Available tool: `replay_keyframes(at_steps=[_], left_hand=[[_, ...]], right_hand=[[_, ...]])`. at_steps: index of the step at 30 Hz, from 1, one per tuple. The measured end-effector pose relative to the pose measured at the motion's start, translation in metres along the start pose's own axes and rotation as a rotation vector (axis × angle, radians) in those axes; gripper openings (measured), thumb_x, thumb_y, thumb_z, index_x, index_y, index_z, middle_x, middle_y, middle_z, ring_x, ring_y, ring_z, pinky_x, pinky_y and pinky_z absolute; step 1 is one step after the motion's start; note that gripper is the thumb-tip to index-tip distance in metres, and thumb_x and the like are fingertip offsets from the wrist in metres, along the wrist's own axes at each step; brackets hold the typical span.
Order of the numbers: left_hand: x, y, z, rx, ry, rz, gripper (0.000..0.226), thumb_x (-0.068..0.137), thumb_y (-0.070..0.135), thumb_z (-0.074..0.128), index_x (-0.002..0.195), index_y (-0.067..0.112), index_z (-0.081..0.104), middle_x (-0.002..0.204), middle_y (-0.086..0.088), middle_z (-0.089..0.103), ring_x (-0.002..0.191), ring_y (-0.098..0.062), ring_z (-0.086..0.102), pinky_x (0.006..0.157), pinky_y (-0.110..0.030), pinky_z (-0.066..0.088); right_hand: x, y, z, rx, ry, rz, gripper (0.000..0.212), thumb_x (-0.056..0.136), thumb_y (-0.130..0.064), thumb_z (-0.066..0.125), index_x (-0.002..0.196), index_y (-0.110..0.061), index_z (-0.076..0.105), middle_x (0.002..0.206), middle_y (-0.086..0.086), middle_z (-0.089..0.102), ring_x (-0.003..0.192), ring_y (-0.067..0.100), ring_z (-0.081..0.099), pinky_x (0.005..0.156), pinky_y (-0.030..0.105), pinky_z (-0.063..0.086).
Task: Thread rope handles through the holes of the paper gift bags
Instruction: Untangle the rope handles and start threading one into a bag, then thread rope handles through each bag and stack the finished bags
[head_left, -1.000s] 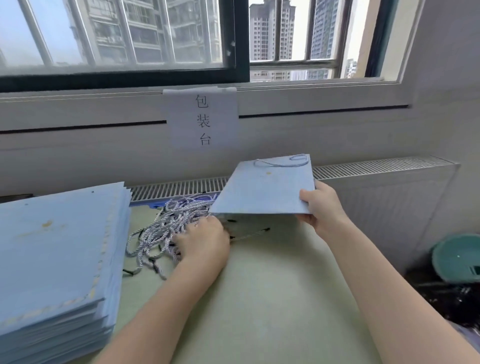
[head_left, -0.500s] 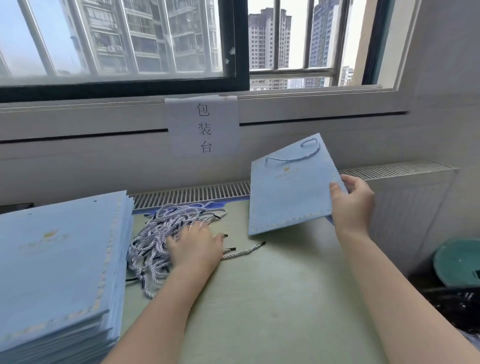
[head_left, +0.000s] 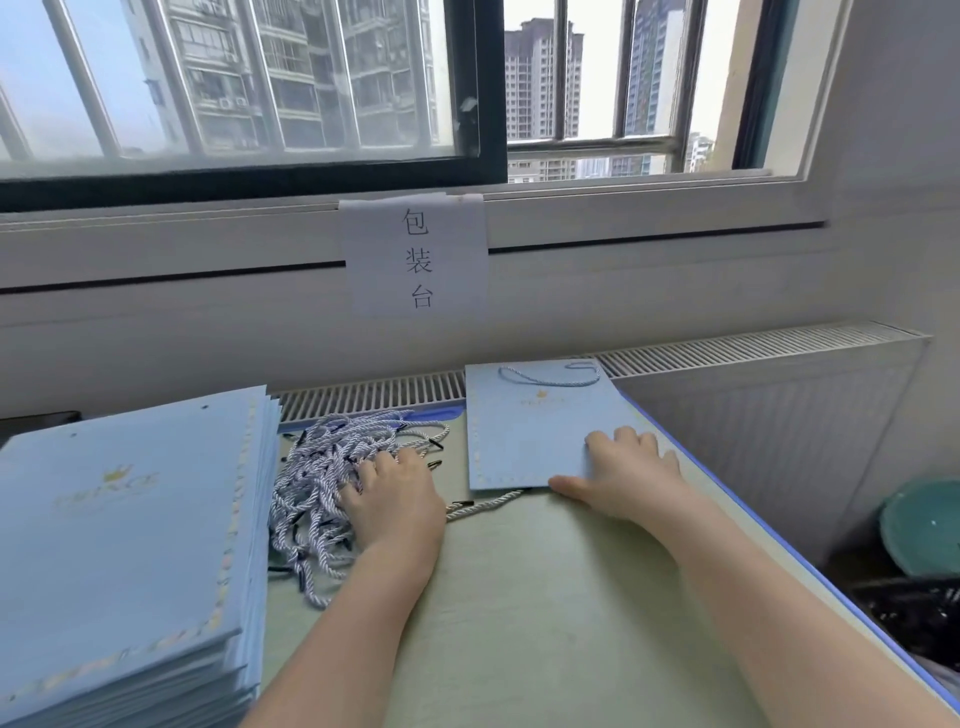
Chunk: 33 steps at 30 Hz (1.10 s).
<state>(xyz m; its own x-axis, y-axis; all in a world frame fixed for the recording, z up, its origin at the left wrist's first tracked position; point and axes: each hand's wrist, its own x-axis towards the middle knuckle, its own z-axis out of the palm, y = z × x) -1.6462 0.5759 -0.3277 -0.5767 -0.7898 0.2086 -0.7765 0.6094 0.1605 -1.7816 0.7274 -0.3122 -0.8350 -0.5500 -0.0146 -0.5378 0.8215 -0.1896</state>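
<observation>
Head view, table (head_left: 545, 597): a pale green top with a blue edge ran along the right side, set against the wall under the window.
Stack of bags (head_left: 124, 545): a tall pile of flat light-blue paper gift bags sat at the left of the table, the top one showing a faint gold crown mark and a dotted border (small holes showed near its far edge).
Finished bag (head_left: 524, 431): one light-blue bag lay flat at the far right of the table, with the same gold mark, a pale stitched-looking border along its near edge, and a blue rope handle (head_left: 550, 374) looped across its far end.
Rope pile (head_left: 332, 478): a tangle of blue-and-white twisted cords with black tips lay between the stack and the finished bag; one loose cord (head_left: 488, 506) trailed out beside the bag's near edge.
Left hand (head_left: 395, 499): it rested palm down on the rope pile, fingers spread among the cords; whether it gripped any, I cannot tell.
Right hand (head_left: 628, 473): it lay flat on the finished bag's near right corner, fingers straight, thumb at the bag's edge.
Basin (head_left: 919, 530): a teal one sat low at the right, contents unclear.
</observation>
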Motion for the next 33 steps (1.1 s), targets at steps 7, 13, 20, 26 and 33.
replay_keyframes(at_steps=[7, 13, 20, 26, 33], left_hand=[[-0.007, 0.006, -0.004, 0.003, 0.062, 0.051, 0.042, 0.083, 0.008, 0.044, 0.123, 0.019, 0.043, 0.131, -0.007, 0.044, 0.126, -0.028, 0.031, 0.100, -0.043, 0.033], [-0.012, 0.013, -0.026, -0.283, 0.304, 0.142, 0.040, 0.074, -0.002, 0.047, 0.109, 0.014, 0.059, 0.108, -0.006, 0.059, 0.108, -0.029, 0.049, 0.084, -0.037, 0.035], [-0.035, 0.001, -0.109, -0.170, 0.279, 0.122, 0.026, 0.094, 0.019, 0.039, 0.119, 0.017, 0.048, 0.115, -0.006, 0.054, 0.112, -0.027, 0.047, 0.078, -0.035, 0.036], [-0.046, -0.064, -0.115, 0.066, -0.012, -0.225, 0.041, 0.096, 0.038, 0.040, 0.128, 0.013, 0.035, 0.128, -0.018, 0.046, 0.120, -0.038, 0.040, 0.093, -0.047, 0.035], [-0.056, -0.079, -0.102, 0.238, -0.134, -0.197, 0.034, 0.090, 0.015, 0.048, 0.123, 0.011, 0.045, 0.124, -0.017, 0.052, 0.116, -0.035, 0.048, 0.088, -0.038, 0.037]], right_hand=[[0.008, 0.005, 0.012, -0.017, 0.211, -0.028, 0.040, 0.096, -0.043, 0.041, 0.122, -0.015, 0.052, 0.132, 0.008, 0.046, 0.123, 0.029, 0.037, 0.104, 0.040, 0.029], [-0.014, -0.038, 0.010, 0.249, 0.345, -0.401, 0.030, 0.098, -0.021, 0.041, 0.123, -0.015, 0.057, 0.129, 0.002, 0.049, 0.117, 0.022, 0.039, 0.093, 0.030, 0.034], [-0.042, -0.074, 0.031, 0.188, 0.127, -0.767, 0.029, 0.092, -0.034, 0.052, 0.111, -0.015, 0.061, 0.113, 0.003, 0.057, 0.106, 0.022, 0.048, 0.087, 0.026, 0.035], [-0.043, -0.073, 0.022, 0.198, 0.083, -0.762, 0.023, 0.097, -0.021, 0.050, 0.116, -0.016, 0.061, 0.106, 0.000, 0.055, 0.103, 0.018, 0.051, 0.080, 0.020, 0.031], [-0.045, -0.070, 0.025, 0.236, 0.110, -0.787, 0.009, 0.092, -0.024, 0.059, 0.095, -0.016, 0.061, 0.091, -0.004, 0.050, 0.083, 0.010, 0.042, 0.068, 0.017, 0.028]])
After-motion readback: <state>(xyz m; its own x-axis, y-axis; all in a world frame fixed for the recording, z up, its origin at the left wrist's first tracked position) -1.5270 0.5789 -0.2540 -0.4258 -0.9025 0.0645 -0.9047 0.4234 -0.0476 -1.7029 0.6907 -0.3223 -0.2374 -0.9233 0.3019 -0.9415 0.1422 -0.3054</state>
